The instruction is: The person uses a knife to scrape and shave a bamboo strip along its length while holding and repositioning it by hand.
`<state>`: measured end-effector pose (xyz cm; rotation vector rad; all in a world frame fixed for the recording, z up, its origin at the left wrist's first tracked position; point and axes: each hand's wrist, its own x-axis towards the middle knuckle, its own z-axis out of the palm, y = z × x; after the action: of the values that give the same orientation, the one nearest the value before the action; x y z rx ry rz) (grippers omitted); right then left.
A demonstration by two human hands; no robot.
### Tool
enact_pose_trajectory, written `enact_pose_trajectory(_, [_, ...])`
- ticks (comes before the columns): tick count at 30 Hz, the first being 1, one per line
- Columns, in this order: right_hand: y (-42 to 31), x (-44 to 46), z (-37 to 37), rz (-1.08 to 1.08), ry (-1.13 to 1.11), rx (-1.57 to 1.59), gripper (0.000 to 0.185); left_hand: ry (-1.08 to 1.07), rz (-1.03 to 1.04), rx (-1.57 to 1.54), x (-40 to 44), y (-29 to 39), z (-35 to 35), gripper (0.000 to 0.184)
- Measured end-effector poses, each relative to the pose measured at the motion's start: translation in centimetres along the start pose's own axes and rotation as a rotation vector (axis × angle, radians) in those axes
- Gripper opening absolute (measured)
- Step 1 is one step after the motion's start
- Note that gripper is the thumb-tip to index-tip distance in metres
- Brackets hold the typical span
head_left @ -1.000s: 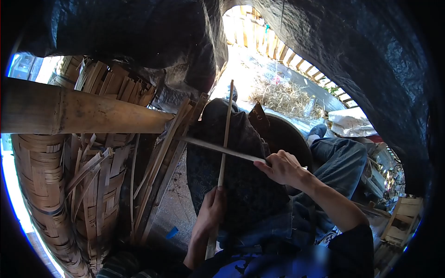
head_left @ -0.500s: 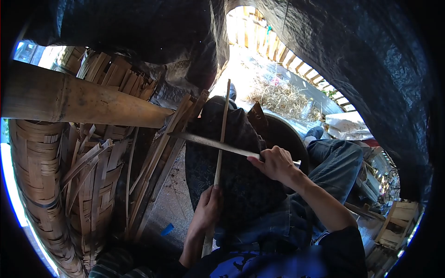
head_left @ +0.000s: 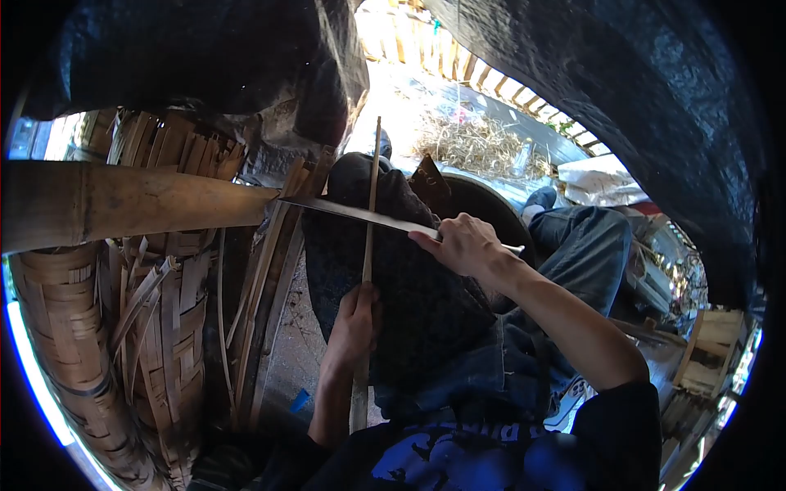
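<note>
My left hand (head_left: pixel 352 323) is closed around a long, narrow bamboo strip (head_left: pixel 373 184), whose far end points away from me. The strip's near end runs back below that hand toward my body. In my right hand (head_left: pixel 468 245) is the handle of a long knife (head_left: pixel 348 211). Its blade lies crosswise over the strip, beyond my left hand, with the tip to the left. A dark cloth (head_left: pixel 426 327) covers my lap under both. The handle is mostly hidden by my right fingers.
A thick bamboo pole (head_left: pixel 164 196) juts in from the left, its end near the knife tip. Woven bamboo baskets (head_left: pixel 61 303) and split bamboo pieces (head_left: pixel 266 270) stand at left. Black sheeting (head_left: pixel 622 90) hangs overhead. Straw (head_left: pixel 475 139) lies ahead.
The whole view has shifted, so most things sit higher and further left. Both hands keep their holds and have moved a little away from me; the blade crosses slightly nearer the strip's far end.
</note>
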<state>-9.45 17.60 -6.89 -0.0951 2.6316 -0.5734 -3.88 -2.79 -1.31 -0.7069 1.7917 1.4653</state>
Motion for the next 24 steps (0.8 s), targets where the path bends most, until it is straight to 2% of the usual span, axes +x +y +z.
enact_pose_trajectory(7, [-0.4,1.9,2.0,0.014,-0.032,0.048,0.081,0.005,0.021,-0.055,-1.6,-1.6,0.0,0.032])
enact_pose_trajectory(9, [0.3,4.4,4.4,-0.002,0.198,0.147,0.081,-0.043,0.129,0.101,-3.4,-3.1,-0.2,0.033])
enact_pose_trajectory(10, [-0.8,5.0,1.6,0.136,0.052,0.203,0.079,-0.178,0.023,-0.107,-3.5,-3.0,-0.9,0.033])
enact_pose_trajectory(11, [-0.3,5.7,1.9,0.123,0.056,0.208,0.079,-0.166,0.031,-0.106,-3.5,-2.9,-0.9,0.033])
enact_pose_trajectory(13, [0.7,6.7,1.7,-0.044,0.106,0.209,0.064,-0.135,0.031,-0.131,-3.0,-2.8,-0.8,0.033])
enact_pose_trajectory(14, [0.7,6.0,0.7,0.033,0.025,0.29,0.063,-0.12,0.04,-0.144,-2.6,-2.9,-1.0,0.033])
enact_pose_trajectory(15, [0.7,5.1,0.5,0.014,0.023,0.278,0.063,-0.146,0.043,-0.211,-2.0,-3.0,-1.0,0.032])
enact_pose_trajectory(18, [1.4,1.1,0.7,-0.058,0.118,0.25,0.074,-0.227,0.069,-0.345,-0.3,-3.2,-1.0,0.031])
enact_pose_trajectory(20, [1.5,-1.3,0.7,-0.055,-0.061,0.261,0.072,-0.28,0.069,-0.398,0.1,-3.5,-1.2,0.03])
enact_pose_trajectory(22, [1.5,-2.1,1.0,-0.037,-0.079,0.256,0.072,-0.377,-0.02,-0.626,0.4,-3.5,-1.7,0.03])
enact_pose_trajectory(23, [1.4,-2.7,1.2,-0.025,-0.092,0.248,0.071,-0.381,-0.036,-0.607,0.4,-3.8,-1.9,0.03])
enact_pose_trajectory(24, [1.0,-2.7,0.7,-0.005,-0.099,0.251,0.071,-0.496,-0.081,-0.926,0.5,-4.5,-2.1,0.03])
